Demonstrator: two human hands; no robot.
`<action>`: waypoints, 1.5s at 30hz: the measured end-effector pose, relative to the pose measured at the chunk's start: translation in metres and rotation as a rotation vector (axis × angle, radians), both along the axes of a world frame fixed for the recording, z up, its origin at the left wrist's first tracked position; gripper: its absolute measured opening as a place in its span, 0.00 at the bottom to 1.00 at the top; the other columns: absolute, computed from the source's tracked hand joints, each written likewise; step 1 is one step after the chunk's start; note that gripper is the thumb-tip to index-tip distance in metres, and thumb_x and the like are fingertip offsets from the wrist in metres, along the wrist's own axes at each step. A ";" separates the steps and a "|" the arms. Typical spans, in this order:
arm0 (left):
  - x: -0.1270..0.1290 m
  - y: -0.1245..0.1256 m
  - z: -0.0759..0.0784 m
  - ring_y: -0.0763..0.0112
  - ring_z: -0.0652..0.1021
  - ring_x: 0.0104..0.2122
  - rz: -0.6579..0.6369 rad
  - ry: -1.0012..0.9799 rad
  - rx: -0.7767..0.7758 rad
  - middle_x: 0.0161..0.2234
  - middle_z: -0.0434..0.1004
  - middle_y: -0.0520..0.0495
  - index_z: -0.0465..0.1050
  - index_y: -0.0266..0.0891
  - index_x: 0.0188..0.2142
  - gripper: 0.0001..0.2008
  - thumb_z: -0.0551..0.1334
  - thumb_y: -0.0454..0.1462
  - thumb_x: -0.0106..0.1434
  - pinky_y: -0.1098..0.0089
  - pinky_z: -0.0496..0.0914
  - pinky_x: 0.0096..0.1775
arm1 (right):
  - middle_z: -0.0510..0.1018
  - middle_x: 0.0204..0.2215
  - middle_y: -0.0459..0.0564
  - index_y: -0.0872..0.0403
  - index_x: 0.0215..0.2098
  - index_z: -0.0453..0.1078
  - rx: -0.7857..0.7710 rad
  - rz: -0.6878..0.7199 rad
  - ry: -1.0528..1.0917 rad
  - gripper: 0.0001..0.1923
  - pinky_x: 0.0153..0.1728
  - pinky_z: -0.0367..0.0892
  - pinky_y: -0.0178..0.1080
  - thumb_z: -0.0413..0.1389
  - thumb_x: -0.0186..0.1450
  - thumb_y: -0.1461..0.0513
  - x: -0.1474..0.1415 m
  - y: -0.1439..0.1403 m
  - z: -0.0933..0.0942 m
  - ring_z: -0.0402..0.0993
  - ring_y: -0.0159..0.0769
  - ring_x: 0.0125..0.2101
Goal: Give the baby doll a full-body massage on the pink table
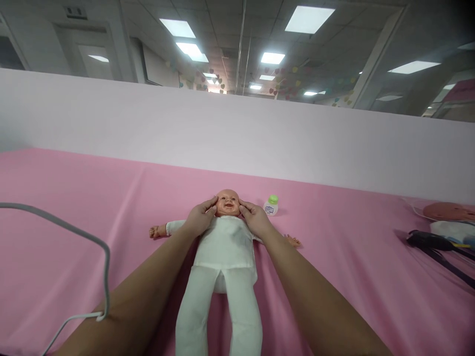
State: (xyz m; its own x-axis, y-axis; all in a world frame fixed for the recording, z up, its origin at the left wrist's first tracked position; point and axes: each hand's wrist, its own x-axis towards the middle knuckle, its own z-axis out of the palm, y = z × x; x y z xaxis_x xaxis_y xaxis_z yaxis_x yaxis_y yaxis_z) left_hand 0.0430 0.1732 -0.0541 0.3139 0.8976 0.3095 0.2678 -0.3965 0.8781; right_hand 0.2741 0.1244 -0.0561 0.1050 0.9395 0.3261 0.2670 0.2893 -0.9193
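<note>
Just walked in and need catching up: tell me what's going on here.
A person has a baby doll in white clothes lying on its back on a pink sheet. The left hand and right hand rest on either side of its head, thumbs at the cheeks. A small green-capped bottle stands just beyond the right hand.

Pink sheet (92, 198) lying open left of doll (222, 247); bottle (271, 205) standing just beside right hand (256, 220), cable (74, 232) looping over left forearm, gear (438, 242) crowding far right edge.
</note>
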 end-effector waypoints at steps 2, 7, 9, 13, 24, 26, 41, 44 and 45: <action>0.001 -0.005 0.003 0.55 0.68 0.68 0.026 0.043 0.002 0.68 0.68 0.45 0.67 0.41 0.68 0.34 0.63 0.50 0.67 0.58 0.61 0.68 | 0.77 0.60 0.49 0.47 0.61 0.74 0.008 0.011 0.002 0.28 0.67 0.63 0.52 0.63 0.66 0.48 -0.002 0.000 -0.002 0.73 0.48 0.62; 0.008 -0.018 0.011 0.47 0.76 0.60 0.150 0.200 -0.004 0.65 0.72 0.42 0.61 0.42 0.72 0.46 0.70 0.54 0.58 0.56 0.69 0.61 | 0.77 0.60 0.52 0.47 0.64 0.71 0.002 -0.061 -0.032 0.44 0.62 0.68 0.54 0.74 0.52 0.48 -0.010 0.002 -0.008 0.76 0.52 0.58; 0.010 -0.021 0.013 0.47 0.79 0.57 0.178 0.229 -0.001 0.64 0.73 0.41 0.60 0.42 0.72 0.47 0.71 0.53 0.58 0.56 0.71 0.58 | 0.79 0.58 0.53 0.47 0.63 0.72 -0.002 -0.097 -0.086 0.44 0.61 0.70 0.54 0.75 0.50 0.48 -0.012 0.002 -0.008 0.77 0.53 0.56; 0.012 -0.023 0.014 0.47 0.80 0.55 0.187 0.245 0.009 0.64 0.74 0.42 0.62 0.42 0.71 0.44 0.70 0.51 0.59 0.57 0.71 0.57 | 0.82 0.54 0.53 0.47 0.60 0.74 0.007 -0.137 -0.149 0.41 0.58 0.72 0.53 0.74 0.51 0.47 -0.014 0.000 -0.004 0.79 0.52 0.53; 0.006 -0.010 0.005 0.53 0.71 0.65 0.134 0.217 0.063 0.67 0.68 0.45 0.65 0.42 0.69 0.35 0.65 0.47 0.66 0.59 0.64 0.65 | 0.79 0.58 0.51 0.49 0.60 0.73 0.002 -0.048 -0.060 0.31 0.61 0.70 0.49 0.68 0.60 0.52 -0.005 0.000 -0.004 0.77 0.46 0.57; 0.003 -0.005 0.002 0.55 0.68 0.68 0.103 0.183 0.064 0.68 0.67 0.46 0.66 0.41 0.69 0.32 0.63 0.46 0.68 0.60 0.60 0.68 | 0.79 0.59 0.51 0.49 0.60 0.74 -0.001 -0.007 -0.019 0.29 0.63 0.68 0.49 0.66 0.62 0.53 -0.002 0.002 -0.005 0.76 0.45 0.58; 0.006 -0.008 0.003 0.57 0.67 0.68 0.092 0.106 -0.015 0.69 0.66 0.45 0.63 0.41 0.70 0.34 0.60 0.51 0.70 0.61 0.60 0.68 | 0.77 0.61 0.53 0.48 0.62 0.72 -0.005 0.061 0.074 0.31 0.63 0.68 0.50 0.67 0.62 0.51 -0.002 0.003 -0.005 0.75 0.46 0.60; 0.007 -0.011 0.002 0.53 0.69 0.66 0.120 0.114 -0.018 0.69 0.66 0.43 0.63 0.41 0.70 0.41 0.68 0.53 0.62 0.60 0.64 0.65 | 0.73 0.64 0.52 0.48 0.66 0.67 0.003 0.023 0.037 0.42 0.64 0.67 0.49 0.72 0.56 0.52 -0.006 0.003 -0.007 0.72 0.46 0.62; 0.007 -0.012 0.001 0.52 0.71 0.65 0.126 0.107 -0.018 0.68 0.67 0.43 0.63 0.41 0.70 0.43 0.70 0.53 0.60 0.60 0.66 0.64 | 0.73 0.64 0.52 0.48 0.67 0.66 0.003 -0.001 -0.004 0.44 0.64 0.67 0.49 0.72 0.55 0.52 -0.007 0.003 -0.007 0.71 0.47 0.63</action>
State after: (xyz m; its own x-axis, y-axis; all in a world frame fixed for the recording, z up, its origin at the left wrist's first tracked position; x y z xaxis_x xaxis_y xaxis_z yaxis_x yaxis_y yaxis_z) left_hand 0.0503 0.1616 -0.0527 0.2285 0.9370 0.2643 0.4070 -0.3385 0.8484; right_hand 0.2669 0.1274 -0.0631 0.1047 0.9383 0.3297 0.2707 0.2921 -0.9173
